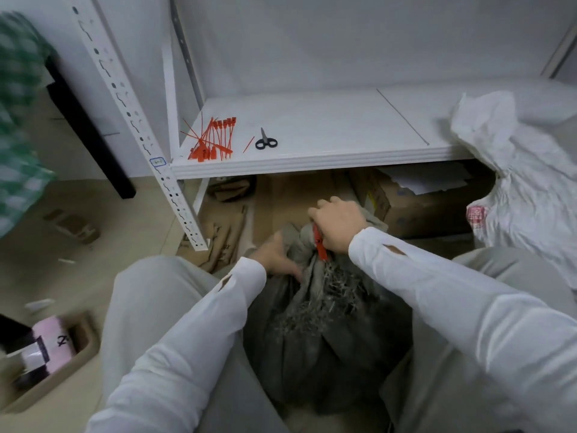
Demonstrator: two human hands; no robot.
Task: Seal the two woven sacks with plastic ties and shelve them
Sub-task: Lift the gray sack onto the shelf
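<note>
The right hand grips the grey sack's bunched neck, a red tie under its fist. The left hand clutches the sack just beside it. The sack sits near, between the knees. A white sack leans far right; spare ties and scissors lie on the shelf.

Right grip clenched; left grip beside it

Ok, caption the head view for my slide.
The right hand grips a red tie at the neck of the grey sack, left hand holding it; spare ties and scissors on the shelf.
</note>
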